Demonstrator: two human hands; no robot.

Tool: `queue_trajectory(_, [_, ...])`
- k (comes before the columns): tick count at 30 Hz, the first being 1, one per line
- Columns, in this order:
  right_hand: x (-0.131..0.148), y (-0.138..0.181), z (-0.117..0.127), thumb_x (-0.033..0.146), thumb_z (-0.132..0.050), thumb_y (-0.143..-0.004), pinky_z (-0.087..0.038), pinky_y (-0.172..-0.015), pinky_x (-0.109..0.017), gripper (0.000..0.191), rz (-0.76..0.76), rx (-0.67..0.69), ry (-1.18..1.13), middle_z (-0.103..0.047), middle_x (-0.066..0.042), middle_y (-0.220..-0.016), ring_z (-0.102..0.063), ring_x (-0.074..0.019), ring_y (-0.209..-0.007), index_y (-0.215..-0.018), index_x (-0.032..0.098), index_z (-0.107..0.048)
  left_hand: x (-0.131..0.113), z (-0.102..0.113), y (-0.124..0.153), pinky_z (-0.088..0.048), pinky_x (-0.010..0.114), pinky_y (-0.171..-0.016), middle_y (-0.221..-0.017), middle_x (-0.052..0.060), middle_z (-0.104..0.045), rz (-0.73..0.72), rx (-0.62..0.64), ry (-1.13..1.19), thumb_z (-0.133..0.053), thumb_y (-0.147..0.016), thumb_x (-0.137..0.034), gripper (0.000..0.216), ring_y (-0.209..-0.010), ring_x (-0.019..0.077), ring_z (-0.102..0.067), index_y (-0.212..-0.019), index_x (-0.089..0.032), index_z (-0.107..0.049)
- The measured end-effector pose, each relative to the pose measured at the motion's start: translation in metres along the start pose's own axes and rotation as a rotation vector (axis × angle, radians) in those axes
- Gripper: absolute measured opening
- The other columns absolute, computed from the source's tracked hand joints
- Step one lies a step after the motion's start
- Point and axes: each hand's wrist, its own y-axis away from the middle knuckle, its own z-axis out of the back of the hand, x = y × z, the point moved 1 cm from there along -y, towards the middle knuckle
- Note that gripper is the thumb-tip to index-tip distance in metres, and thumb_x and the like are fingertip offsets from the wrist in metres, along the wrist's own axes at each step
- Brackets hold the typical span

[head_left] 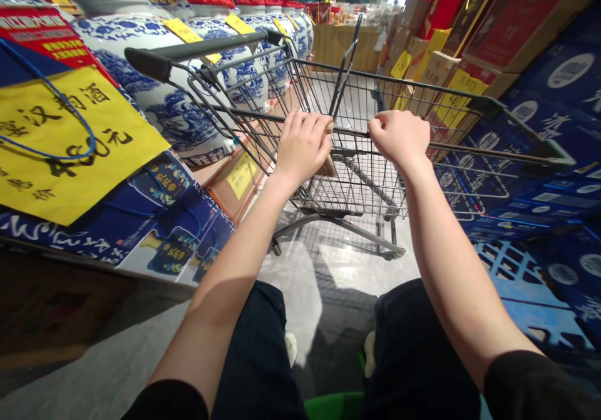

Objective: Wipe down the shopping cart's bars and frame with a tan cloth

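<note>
Grip complete: left hand (304, 141) and right hand (402, 135) both curl closed over the near rail (352, 133) of the shopping cart (345, 153), between porcelain jars (136, 51) left and blue cartons (539, 119) right; what remains, unclear.

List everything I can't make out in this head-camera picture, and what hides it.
All in the head view:
Brown thing at the left hand: mostly covered by that hand, so I can't tell what it is.
Right hand: its own back hides the fingertips.
Yellow sign: cut off by the left edge.
Green thing: cut off by the bottom edge.
Goods on the far counter: too small and blurred.
</note>
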Motion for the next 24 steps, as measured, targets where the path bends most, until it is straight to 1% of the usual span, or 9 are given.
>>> queue_trajectory(2, [-0.001, 0.000, 0.000, 0.042, -0.036, -0.093, -0.037, -0.076, -0.041, 0.046, -0.003, -0.001, 0.001, -0.072, -0.022, -0.097, -0.064, -0.0333, -0.094, -0.094, 0.014, -0.074, 0.010, 0.003, -0.001, -0.021, 0.056, -0.128, -0.133, 0.007, -0.066, 0.022, -0.014, 0.000, -0.040, -0.099, -0.035, 0.038, -0.137, 0.0330, -0.050, -0.130, -0.029, -0.062])
queue_trajectory(7, [0.000, 0.000, -0.003, 0.038, -0.036, -0.093, -0.038, -0.078, -0.042, 0.045, 0.007, 0.000, 0.010, -0.071, -0.019, -0.095, -0.063, -0.0311, -0.092, -0.093, 0.014, -0.073, 0.069, 0.021, 0.002, -0.016, 0.056, -0.130, -0.133, 0.007, -0.067, 0.193, -0.143, -0.047, -0.036, -0.102, -0.042, 0.039, -0.139, 0.0326, -0.048, -0.127, -0.029, -0.063])
queue_trajectory(9, [0.002, 0.001, -0.003, 0.037, -0.035, -0.093, -0.038, -0.078, -0.042, 0.044, 0.009, -0.012, 0.009, -0.071, -0.018, -0.094, -0.063, -0.0304, -0.091, -0.092, 0.014, -0.073, 0.081, 0.026, 0.003, -0.013, 0.056, -0.130, -0.135, 0.007, -0.065, 0.257, -0.147, -0.078, -0.036, -0.102, -0.044, 0.040, -0.141, 0.0331, -0.046, -0.128, -0.030, -0.062])
queue_trajectory(12, [0.004, 0.002, -0.004, 0.038, -0.035, -0.095, -0.038, -0.078, -0.041, 0.045, 0.011, -0.025, 0.008, -0.071, -0.018, -0.094, -0.063, -0.0299, -0.091, -0.092, 0.013, -0.072, 0.069, 0.023, 0.003, -0.015, 0.058, -0.129, -0.137, 0.008, -0.065, 0.246, -0.112, -0.091, -0.036, -0.103, -0.047, 0.041, -0.142, 0.0340, -0.045, -0.130, -0.030, -0.061])
queue_trajectory(15, [0.002, 0.001, -0.004, 0.038, -0.035, -0.095, -0.038, -0.078, -0.041, 0.045, 0.010, -0.030, 0.001, -0.071, -0.019, -0.094, -0.063, -0.0298, -0.092, -0.092, 0.012, -0.072, 0.040, 0.013, 0.002, -0.021, 0.058, -0.128, -0.134, 0.010, -0.066, 0.125, -0.073, -0.068, -0.036, -0.103, -0.045, 0.040, -0.139, 0.0338, -0.048, -0.126, -0.026, -0.063])
queue_trajectory(17, [0.000, 0.001, -0.005, 0.038, -0.036, -0.094, -0.038, -0.077, -0.041, 0.045, 0.013, -0.043, -0.011, -0.070, -0.019, -0.093, -0.062, -0.0297, -0.092, -0.092, 0.012, -0.072, 0.029, 0.009, 0.002, -0.022, 0.058, -0.127, -0.131, 0.009, -0.067, 0.061, -0.061, -0.053, -0.036, -0.103, -0.043, 0.039, -0.136, 0.0330, -0.050, -0.123, -0.025, -0.064])
queue_trajectory(19, [-0.001, 0.001, -0.005, 0.038, -0.037, -0.093, -0.038, -0.077, -0.041, 0.043, 0.017, -0.057, -0.022, -0.070, -0.018, -0.092, -0.061, -0.0294, -0.092, -0.092, 0.013, -0.073, 0.034, 0.013, 0.002, -0.020, 0.058, -0.128, -0.130, 0.008, -0.068, 0.068, -0.072, -0.049, -0.035, -0.104, -0.043, 0.037, -0.135, 0.0323, -0.051, -0.121, -0.027, -0.064])
queue_trajectory(21, [-0.002, 0.001, -0.005, 0.037, -0.038, -0.092, -0.038, -0.078, -0.041, 0.043, 0.018, -0.062, -0.028, -0.070, -0.018, -0.092, -0.061, -0.0290, -0.091, -0.092, 0.013, -0.073, 0.053, 0.021, 0.003, -0.019, 0.057, -0.128, -0.129, 0.007, -0.067, 0.144, -0.109, -0.056, -0.034, -0.104, -0.043, 0.037, -0.135, 0.0322, -0.051, -0.120, -0.029, -0.065])
queue_trajectory(24, [0.000, 0.001, -0.005, 0.036, -0.037, -0.092, -0.038, -0.077, -0.041, 0.042, 0.018, -0.051, -0.032, -0.070, -0.017, -0.091, -0.062, -0.0276, -0.088, -0.091, 0.014, -0.073, 0.083, 0.035, 0.005, -0.030, 0.054, -0.123, -0.124, 0.010, -0.067, 0.280, -0.195, -0.114, -0.035, -0.104, -0.038, 0.034, -0.133, 0.0335, -0.052, -0.112, -0.026, -0.066])
